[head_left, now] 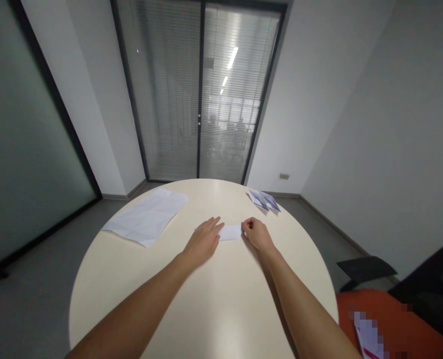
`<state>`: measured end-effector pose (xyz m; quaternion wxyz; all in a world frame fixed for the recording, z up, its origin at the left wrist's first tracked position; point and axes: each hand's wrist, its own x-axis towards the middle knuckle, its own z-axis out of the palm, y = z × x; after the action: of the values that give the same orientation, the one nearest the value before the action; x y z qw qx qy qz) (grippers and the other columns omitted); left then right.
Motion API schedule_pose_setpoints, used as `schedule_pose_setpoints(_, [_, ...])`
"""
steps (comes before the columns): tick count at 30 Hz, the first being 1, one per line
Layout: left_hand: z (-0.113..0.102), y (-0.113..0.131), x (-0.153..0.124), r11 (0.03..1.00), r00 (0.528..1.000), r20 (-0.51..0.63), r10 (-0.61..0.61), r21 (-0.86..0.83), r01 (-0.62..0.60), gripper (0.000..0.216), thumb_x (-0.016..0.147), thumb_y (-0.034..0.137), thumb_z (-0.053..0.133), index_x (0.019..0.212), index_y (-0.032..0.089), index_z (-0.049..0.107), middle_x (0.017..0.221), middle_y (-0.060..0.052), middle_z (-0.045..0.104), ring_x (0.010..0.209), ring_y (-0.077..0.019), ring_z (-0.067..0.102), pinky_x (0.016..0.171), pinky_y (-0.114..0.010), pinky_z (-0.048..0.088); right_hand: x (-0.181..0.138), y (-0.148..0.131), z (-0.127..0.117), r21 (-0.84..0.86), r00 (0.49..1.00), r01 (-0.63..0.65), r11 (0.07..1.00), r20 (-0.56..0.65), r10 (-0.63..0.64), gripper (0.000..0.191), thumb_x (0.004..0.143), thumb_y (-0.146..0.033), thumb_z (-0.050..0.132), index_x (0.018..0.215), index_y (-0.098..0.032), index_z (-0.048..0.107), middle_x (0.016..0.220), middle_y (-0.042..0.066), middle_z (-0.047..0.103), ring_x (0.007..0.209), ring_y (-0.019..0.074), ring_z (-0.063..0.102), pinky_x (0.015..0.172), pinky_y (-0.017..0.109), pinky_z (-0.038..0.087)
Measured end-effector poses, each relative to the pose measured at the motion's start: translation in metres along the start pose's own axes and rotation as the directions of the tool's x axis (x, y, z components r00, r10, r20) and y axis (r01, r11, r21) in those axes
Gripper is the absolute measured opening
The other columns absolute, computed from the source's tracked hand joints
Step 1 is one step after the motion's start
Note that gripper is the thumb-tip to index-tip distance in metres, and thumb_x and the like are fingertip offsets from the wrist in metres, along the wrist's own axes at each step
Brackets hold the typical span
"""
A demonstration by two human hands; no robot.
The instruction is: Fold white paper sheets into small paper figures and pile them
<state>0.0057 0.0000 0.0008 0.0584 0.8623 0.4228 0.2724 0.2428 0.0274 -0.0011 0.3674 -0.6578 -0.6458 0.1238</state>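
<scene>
A small white strip of paper (230, 232), possibly folded, lies on the table between my two hands. My left hand (203, 241) rests flat over its left end with the fingers stretched out, hiding that part. At the right end, my right hand (258, 233) has thumb and index finger pinched together on the paper's edge. Its other fingers are curled in. Whether the strip has several layers is too small to tell.
A large creased sheet of white paper (150, 214) covers the table's left side. Folded paper pieces (263, 200) stand near the far right edge of the round table (206, 309). An orange-seated chair (404, 319) with a black armrest (366, 271) is at the right.
</scene>
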Motion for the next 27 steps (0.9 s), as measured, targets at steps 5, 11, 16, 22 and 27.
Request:
schedule_pose_setpoints(5, [0.009, -0.005, -0.004, 0.998, 0.987, 0.158, -0.044, 0.051, 0.036, 0.051, 0.102, 0.034, 0.034, 0.148, 0.013, 0.044, 0.160, -0.014, 0.034, 0.150, -0.0302, 0.028, 0.121, -0.049, 0.026, -0.001, -0.001, -0.003, -0.115, 0.999, -0.038, 0.993, 0.002, 0.038, 0.018, 0.087, -0.028, 0.056, 0.081, -0.019, 0.069, 0.076, 0.008, 0.073, 0.069, 0.0203, 0.064, 0.064, 0.030, 0.042])
schedule_pose_setpoints(11, [0.013, -0.008, -0.003, 0.990, 0.981, 0.158, -0.113, 0.097, 0.098, 0.048, 0.102, 0.031, 0.032, 0.144, 0.015, 0.050, 0.157, -0.015, 0.040, 0.148, -0.0293, 0.033, 0.120, -0.050, 0.025, -0.006, -0.017, -0.005, -0.127, 0.965, 0.262, 0.957, 0.041, -0.259, 0.035, 0.090, -0.026, 0.053, 0.120, -0.015, 0.067, 0.122, 0.018, 0.067, 0.117, 0.0299, 0.058, 0.103, 0.044, 0.043])
schedule_pose_setpoints(16, [0.012, -0.005, 0.000, 0.981, 0.983, 0.093, -0.155, 0.131, 0.143, 0.047, 0.100, 0.028, 0.039, 0.143, 0.013, 0.051, 0.156, -0.016, 0.041, 0.148, -0.0317, 0.033, 0.120, -0.051, 0.026, -0.025, -0.037, 0.002, 0.042, 0.774, 0.510, 0.859, 0.413, -0.479, 0.057, 0.097, -0.037, 0.046, 0.150, -0.015, 0.044, 0.153, 0.015, 0.046, 0.146, 0.0289, 0.035, 0.119, 0.048, 0.029])
schedule_pose_setpoints(22, [0.008, -0.002, 0.004, 0.990, 0.988, 0.077, -0.136, 0.046, 0.132, 0.043, 0.096, 0.014, 0.038, 0.132, 0.013, 0.061, 0.145, -0.016, 0.055, 0.138, -0.0250, 0.048, 0.116, -0.041, 0.036, -0.038, -0.047, 0.009, -0.133, 0.749, 0.426, 0.895, 0.606, -0.267, 0.067, 0.102, -0.046, 0.032, 0.159, -0.012, 0.025, 0.165, 0.011, 0.020, 0.153, 0.0310, 0.012, 0.124, 0.049, 0.014])
schedule_pose_setpoints(27, [0.010, 0.002, 0.000, 0.996, 0.986, 0.145, -0.079, 0.057, 0.072, 0.049, 0.099, 0.024, 0.036, 0.145, 0.012, 0.048, 0.154, -0.017, 0.044, 0.145, -0.0280, 0.039, 0.118, -0.048, 0.030, -0.033, -0.047, 0.009, -0.168, 0.761, 0.416, 0.894, 0.603, -0.241, 0.064, 0.102, -0.045, 0.029, 0.160, -0.018, 0.024, 0.165, 0.006, 0.019, 0.154, 0.0298, 0.010, 0.124, 0.047, 0.015])
